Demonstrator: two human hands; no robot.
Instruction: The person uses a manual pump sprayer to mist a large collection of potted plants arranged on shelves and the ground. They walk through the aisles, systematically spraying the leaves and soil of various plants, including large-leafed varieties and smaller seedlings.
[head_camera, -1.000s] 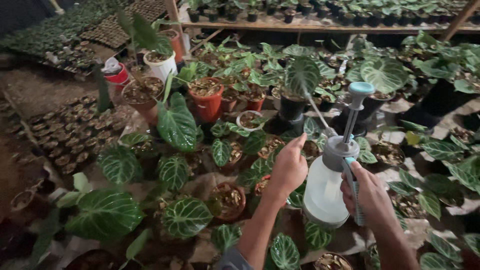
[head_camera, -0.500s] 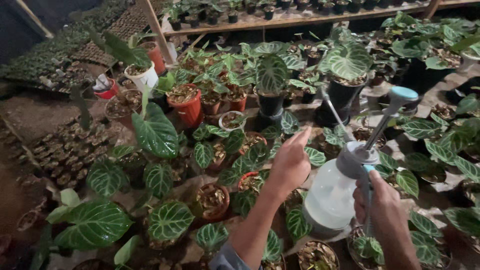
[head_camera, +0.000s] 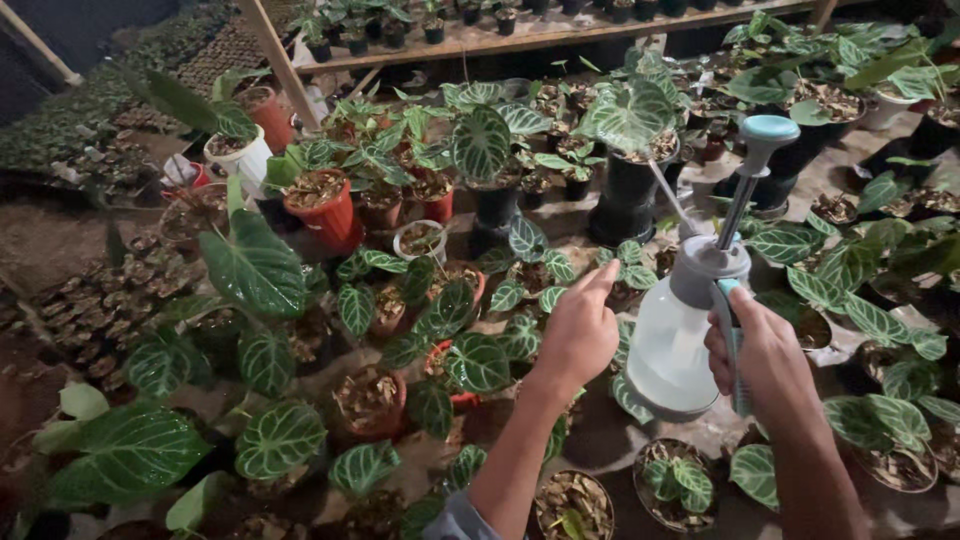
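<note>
Right hand (head_camera: 765, 350) grips translucent plastic sprayer (head_camera: 680, 340) (rounded, teal-capped).

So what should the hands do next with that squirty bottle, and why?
Probably squeeze the trigger. The right hand already grips the white spray bottle by its handle, with the thin nozzle aimed over the pots. The left hand points with one finger, just above the dark green veined leaves below it, so a small tilt toward those leaves, then one squirt, seems right.
</note>
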